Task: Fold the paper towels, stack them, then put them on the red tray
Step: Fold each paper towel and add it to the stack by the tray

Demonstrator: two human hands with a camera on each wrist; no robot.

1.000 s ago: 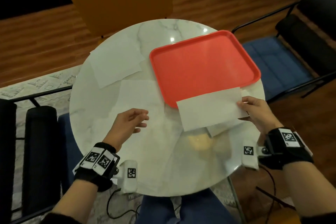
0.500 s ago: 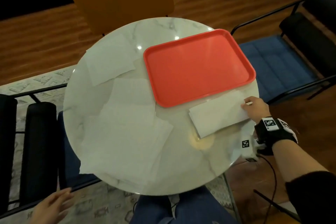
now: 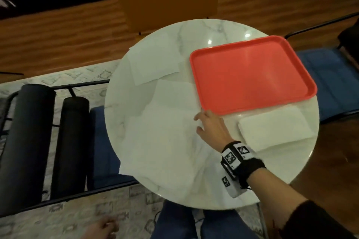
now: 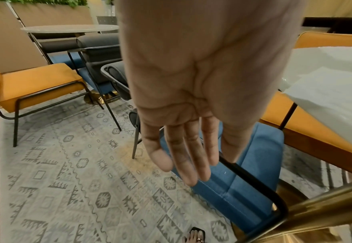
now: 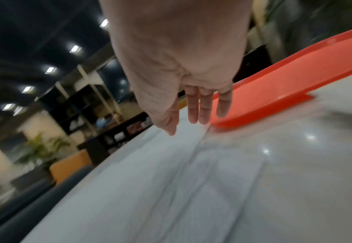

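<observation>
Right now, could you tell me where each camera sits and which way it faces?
Head: above, looking down at the table, red tray, folded towels; right hand shows.
Left wrist: beside the table, facing the rug; left hand, fingers straight.
Right wrist: low over the table, facing the tray.
Head and right wrist share the tray.

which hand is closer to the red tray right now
Right. The right hand is over the table, fingertips at the near left corner of the red tray. The left hand hangs open below the table edge, far from the tray.
</observation>
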